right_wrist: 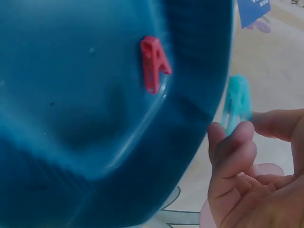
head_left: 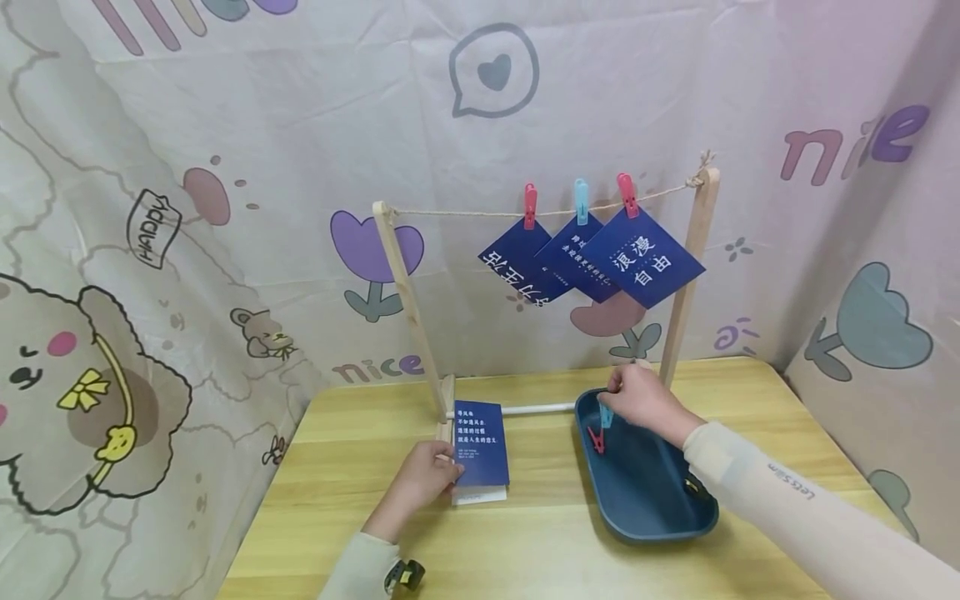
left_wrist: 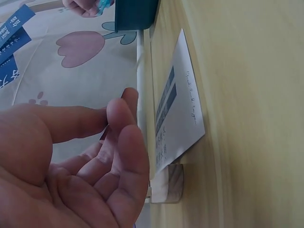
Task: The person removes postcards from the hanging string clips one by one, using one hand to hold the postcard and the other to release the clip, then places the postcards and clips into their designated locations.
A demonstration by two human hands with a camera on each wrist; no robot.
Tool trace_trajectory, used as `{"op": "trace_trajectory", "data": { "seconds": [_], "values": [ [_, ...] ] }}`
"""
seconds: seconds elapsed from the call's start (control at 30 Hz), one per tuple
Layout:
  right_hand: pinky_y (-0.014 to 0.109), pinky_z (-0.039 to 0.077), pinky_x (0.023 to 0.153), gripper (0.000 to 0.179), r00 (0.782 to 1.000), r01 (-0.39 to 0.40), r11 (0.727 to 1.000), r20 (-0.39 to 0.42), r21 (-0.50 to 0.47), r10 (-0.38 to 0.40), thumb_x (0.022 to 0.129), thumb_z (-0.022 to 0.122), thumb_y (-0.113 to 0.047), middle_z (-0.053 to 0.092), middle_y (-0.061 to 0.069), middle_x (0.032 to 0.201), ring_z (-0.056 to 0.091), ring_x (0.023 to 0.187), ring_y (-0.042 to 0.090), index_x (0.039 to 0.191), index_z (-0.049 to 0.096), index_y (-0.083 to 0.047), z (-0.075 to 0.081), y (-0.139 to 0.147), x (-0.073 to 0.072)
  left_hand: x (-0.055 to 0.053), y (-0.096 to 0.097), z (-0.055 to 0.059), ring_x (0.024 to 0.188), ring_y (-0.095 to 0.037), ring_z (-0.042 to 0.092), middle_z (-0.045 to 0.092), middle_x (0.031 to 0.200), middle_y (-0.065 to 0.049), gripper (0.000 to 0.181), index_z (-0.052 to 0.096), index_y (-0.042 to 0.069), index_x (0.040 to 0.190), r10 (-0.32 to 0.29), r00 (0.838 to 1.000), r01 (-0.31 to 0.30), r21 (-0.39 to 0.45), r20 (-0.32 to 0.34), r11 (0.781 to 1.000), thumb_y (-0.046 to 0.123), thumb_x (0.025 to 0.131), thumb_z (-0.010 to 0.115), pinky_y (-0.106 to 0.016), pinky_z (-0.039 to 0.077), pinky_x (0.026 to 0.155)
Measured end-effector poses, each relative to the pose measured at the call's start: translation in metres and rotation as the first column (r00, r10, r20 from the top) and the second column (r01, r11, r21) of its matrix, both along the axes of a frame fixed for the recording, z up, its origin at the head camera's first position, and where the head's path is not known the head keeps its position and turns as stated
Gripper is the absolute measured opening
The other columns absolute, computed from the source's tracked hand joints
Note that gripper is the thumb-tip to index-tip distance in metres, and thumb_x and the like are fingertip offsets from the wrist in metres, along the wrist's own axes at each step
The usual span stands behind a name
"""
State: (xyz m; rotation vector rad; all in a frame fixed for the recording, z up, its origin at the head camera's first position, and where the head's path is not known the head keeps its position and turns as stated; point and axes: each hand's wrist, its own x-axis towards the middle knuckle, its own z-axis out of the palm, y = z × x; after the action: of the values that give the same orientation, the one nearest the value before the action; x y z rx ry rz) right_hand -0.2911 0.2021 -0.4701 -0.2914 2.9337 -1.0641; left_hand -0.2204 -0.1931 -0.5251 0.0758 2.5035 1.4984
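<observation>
My left hand pinches a dark blue card with white writing by its left edge. In the left wrist view that card is almost edge-on, a dark sliver between thumb and fingers. Beneath it, a white printed card lies on the table; from the head only its near edge shows. My right hand pinches a light blue clothespin by one end, over the far left end of a dark blue tray. Inside the tray sits a red clothespin.
Behind the hands stands a wooden frame with a string tied across. Three blue cards hang from it by two red clothespins and one light blue clothespin. A white rod runs low between the posts.
</observation>
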Motion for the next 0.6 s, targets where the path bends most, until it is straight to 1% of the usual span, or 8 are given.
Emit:
{"op": "trace_trajectory", "data": {
  "seconds": [0.13,0.27,0.33,0.47,0.5,0.6],
  "values": [
    [0.031,0.047,0.057,0.019,0.999,-0.018,0.997,0.042,0.070,0.015,0.098,0.078,-0.016,0.060,0.005,0.073,0.058,0.064,0.019,0.088,0.065,-0.005,-0.007,0.002,-0.001,0.001,-0.001,-0.002,0.060,-0.016,0.068,0.074,0.080,-0.014,0.029,0.063,-0.013,0.122,-0.011,1.000,0.011,0.007,0.026,1.000,-0.001,0.098,0.072,-0.032,0.061,0.058],
    [0.030,0.049,0.054,0.018,0.993,-0.028,0.994,0.116,0.102,0.016,0.098,0.077,-0.016,0.063,0.005,0.071,0.061,0.061,0.019,0.090,0.067,-0.005,-0.015,0.002,-0.003,0.002,-0.002,-0.004,0.061,-0.017,0.068,0.073,0.084,-0.017,0.033,0.062,-0.014,0.126,-0.011,0.999,0.010,0.015,0.052,1.000,-0.001,0.098,0.072,-0.032,0.063,0.059],
    [0.028,0.046,0.049,0.021,0.989,-0.039,0.993,0.144,0.109,0.023,0.099,0.075,-0.016,0.061,0.004,0.064,0.059,0.054,0.018,0.083,0.066,-0.005,-0.018,0.001,-0.003,0.002,-0.002,-0.005,0.062,-0.017,0.069,0.073,0.085,-0.017,0.034,0.061,-0.015,0.127,-0.013,0.998,0.013,0.010,0.060,1.000,0.000,0.098,0.072,-0.031,0.063,0.059],
    [0.025,0.040,0.044,0.038,0.982,-0.049,0.990,0.187,0.130,0.024,0.101,0.073,-0.017,0.053,-0.001,0.053,0.055,0.045,0.015,0.066,0.060,-0.011,-0.023,0.001,-0.003,0.002,-0.001,-0.006,0.061,-0.016,0.069,0.074,0.085,-0.016,0.034,0.062,-0.015,0.126,-0.025,0.998,0.026,-0.009,0.063,1.000,0.000,0.098,0.072,-0.027,0.060,0.057],
    [0.025,0.039,0.044,0.041,0.982,-0.050,0.989,0.190,0.138,0.023,0.101,0.073,-0.017,0.052,-0.002,0.051,0.054,0.044,0.015,0.062,0.058,-0.012,-0.023,0.000,-0.003,0.002,0.000,-0.006,0.061,-0.015,0.068,0.074,0.085,-0.016,0.032,0.063,-0.015,0.125,-0.028,0.998,0.029,-0.016,0.062,0.999,0.001,0.098,0.072,-0.026,0.059,0.057],
    [0.026,0.041,0.044,0.046,0.980,-0.047,0.987,0.197,0.153,0.016,0.100,0.073,-0.018,0.050,-0.003,0.049,0.054,0.043,0.016,0.058,0.055,-0.015,-0.025,-0.001,-0.003,0.002,0.001,-0.005,0.060,-0.015,0.068,0.074,0.083,-0.016,0.029,0.064,-0.014,0.121,-0.031,0.998,0.033,-0.027,0.061,0.999,0.001,0.098,0.073,-0.025,0.058,0.057]
  ]
}}
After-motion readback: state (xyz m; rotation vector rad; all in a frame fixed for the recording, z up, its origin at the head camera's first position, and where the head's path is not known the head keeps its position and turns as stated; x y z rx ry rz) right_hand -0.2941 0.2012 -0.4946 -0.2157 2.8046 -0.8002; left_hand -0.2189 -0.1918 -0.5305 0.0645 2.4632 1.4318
